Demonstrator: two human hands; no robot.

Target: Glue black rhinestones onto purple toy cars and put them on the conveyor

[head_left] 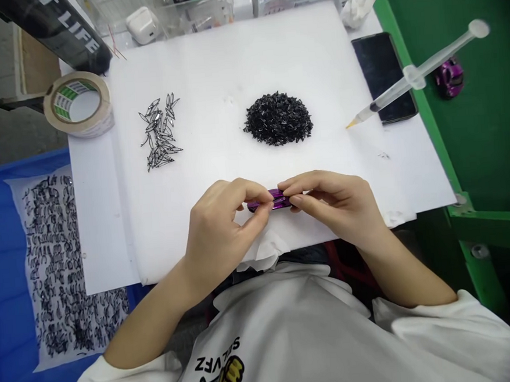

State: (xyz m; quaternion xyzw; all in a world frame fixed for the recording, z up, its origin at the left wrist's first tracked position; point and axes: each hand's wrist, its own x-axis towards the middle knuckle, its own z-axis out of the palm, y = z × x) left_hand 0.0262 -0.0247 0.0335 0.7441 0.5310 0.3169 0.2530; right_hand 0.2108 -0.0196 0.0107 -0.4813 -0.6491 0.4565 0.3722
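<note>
The left hand [216, 228] and right hand [332, 206] pinch a glossy purple piece [268, 200] between their fingertips, steadying it over a white board [223, 59], close to a black pile [277, 118] and a smaller silver-edged heap [160, 130].

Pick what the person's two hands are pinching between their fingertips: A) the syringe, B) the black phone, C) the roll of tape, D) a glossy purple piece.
D. The left hand and right hand meet at the fingertips on the glossy purple piece.
</note>
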